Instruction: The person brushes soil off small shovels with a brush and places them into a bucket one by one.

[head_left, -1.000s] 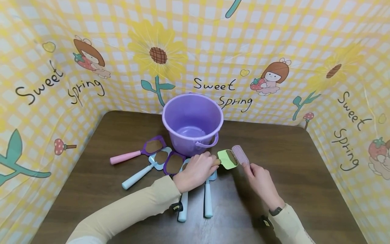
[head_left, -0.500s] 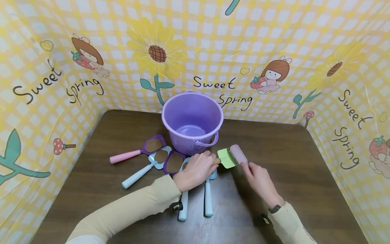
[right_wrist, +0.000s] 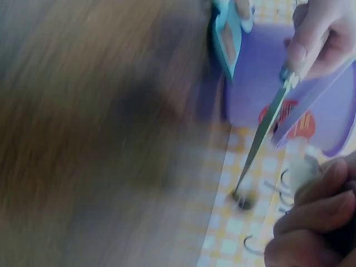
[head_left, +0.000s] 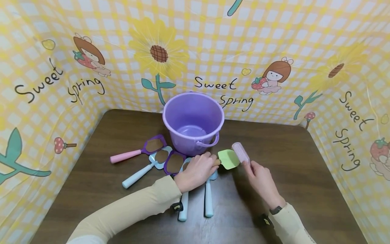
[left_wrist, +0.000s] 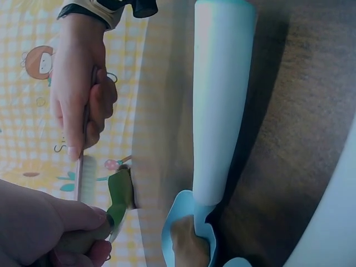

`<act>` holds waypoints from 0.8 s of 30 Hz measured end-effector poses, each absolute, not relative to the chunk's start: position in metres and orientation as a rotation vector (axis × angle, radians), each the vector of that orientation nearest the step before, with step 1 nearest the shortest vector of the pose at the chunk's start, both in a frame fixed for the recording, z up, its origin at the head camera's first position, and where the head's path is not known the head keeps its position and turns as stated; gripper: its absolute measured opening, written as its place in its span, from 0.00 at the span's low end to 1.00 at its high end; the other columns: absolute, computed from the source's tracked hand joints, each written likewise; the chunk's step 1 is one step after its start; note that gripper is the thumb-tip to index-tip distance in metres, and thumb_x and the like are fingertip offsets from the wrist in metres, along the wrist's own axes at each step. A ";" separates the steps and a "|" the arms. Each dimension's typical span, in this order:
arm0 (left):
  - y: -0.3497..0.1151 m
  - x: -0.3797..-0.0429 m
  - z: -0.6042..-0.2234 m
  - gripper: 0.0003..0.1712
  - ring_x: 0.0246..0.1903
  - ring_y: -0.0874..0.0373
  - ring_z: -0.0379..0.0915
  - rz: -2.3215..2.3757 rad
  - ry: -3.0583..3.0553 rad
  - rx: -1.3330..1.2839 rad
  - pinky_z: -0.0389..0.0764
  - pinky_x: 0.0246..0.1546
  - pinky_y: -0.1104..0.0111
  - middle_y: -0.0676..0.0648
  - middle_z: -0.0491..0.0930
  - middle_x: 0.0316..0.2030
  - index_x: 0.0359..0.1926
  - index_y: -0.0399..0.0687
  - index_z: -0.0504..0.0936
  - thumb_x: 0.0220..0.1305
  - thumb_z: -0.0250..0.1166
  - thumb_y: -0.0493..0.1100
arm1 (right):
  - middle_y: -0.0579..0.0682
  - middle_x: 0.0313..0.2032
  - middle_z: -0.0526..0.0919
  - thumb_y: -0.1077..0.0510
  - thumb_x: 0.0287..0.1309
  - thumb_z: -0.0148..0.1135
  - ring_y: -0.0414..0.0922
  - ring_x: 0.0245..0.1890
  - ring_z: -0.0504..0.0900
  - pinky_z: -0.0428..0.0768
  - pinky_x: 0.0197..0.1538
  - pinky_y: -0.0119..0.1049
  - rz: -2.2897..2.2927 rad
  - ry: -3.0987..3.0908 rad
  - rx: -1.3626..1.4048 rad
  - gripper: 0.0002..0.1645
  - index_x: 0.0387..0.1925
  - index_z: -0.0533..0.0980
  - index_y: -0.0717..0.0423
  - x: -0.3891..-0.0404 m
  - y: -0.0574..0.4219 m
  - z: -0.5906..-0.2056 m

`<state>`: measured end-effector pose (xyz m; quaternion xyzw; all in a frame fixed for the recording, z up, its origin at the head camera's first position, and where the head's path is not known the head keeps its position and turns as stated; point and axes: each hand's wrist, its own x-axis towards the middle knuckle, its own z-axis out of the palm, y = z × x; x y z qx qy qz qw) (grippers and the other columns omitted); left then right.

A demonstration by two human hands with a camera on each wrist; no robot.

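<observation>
My left hand (head_left: 196, 169) grips the brown handle of a toy shovel with a light green blade (head_left: 228, 159), held to the right of the purple bucket. In the right wrist view the shovel's blade (right_wrist: 261, 139) shows nearly edge-on, with a dark blurred spot near its tip. My right hand (head_left: 262, 181) holds a pale lilac brush (head_left: 240, 152) by its handle, its back turned up and its head at the blade's right edge. The fingers of my right hand (left_wrist: 83, 105) curl round that handle in the left wrist view.
The purple bucket (head_left: 184, 144) stands at the back middle, handle lowered. Left of it lie a purple shovel with a pink handle (head_left: 125, 157), a light blue shovel (head_left: 138, 176) and another purple blade (head_left: 174, 163), with brown patches. Two light blue handles (head_left: 183, 210) (head_left: 208, 200) lie nearer.
The brush has shifted slightly on the shovel blade, going a little down and then back up, and its bristles no longer show. The left hand and shovel stay nearly still.
</observation>
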<state>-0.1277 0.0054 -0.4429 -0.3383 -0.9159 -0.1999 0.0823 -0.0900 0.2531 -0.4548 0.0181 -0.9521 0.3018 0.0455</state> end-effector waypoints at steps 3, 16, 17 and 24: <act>0.007 -0.127 -0.443 0.14 0.27 0.48 0.79 -0.606 -2.731 -1.005 0.80 0.25 0.61 0.46 0.75 0.27 0.31 0.46 0.76 0.71 0.70 0.45 | 0.42 0.18 0.62 0.49 0.78 0.57 0.41 0.18 0.65 0.64 0.23 0.34 0.967 -2.933 0.184 0.24 0.23 0.68 0.52 -0.089 0.246 -0.458; 0.010 -0.124 -0.443 0.13 0.28 0.49 0.80 -0.625 -2.752 -0.992 0.80 0.26 0.61 0.47 0.74 0.28 0.32 0.45 0.76 0.72 0.69 0.44 | 0.45 0.18 0.63 0.50 0.80 0.52 0.45 0.19 0.66 0.67 0.25 0.39 0.882 -2.979 0.053 0.26 0.22 0.67 0.54 -0.095 0.256 -0.463; 0.010 -0.124 -0.444 0.13 0.28 0.49 0.79 -0.622 -2.754 -0.990 0.80 0.25 0.61 0.47 0.74 0.28 0.32 0.45 0.76 0.71 0.69 0.45 | 0.44 0.18 0.63 0.50 0.80 0.52 0.45 0.19 0.66 0.67 0.25 0.38 0.890 -2.974 0.062 0.26 0.22 0.67 0.54 -0.095 0.256 -0.463; 0.013 -0.125 -0.448 0.13 0.28 0.47 0.81 -0.610 -2.723 -0.973 0.80 0.26 0.58 0.46 0.76 0.30 0.33 0.46 0.77 0.71 0.70 0.46 | 0.41 0.19 0.62 0.50 0.78 0.56 0.40 0.18 0.65 0.65 0.23 0.33 1.015 -2.989 0.253 0.20 0.28 0.73 0.53 -0.092 0.244 -0.462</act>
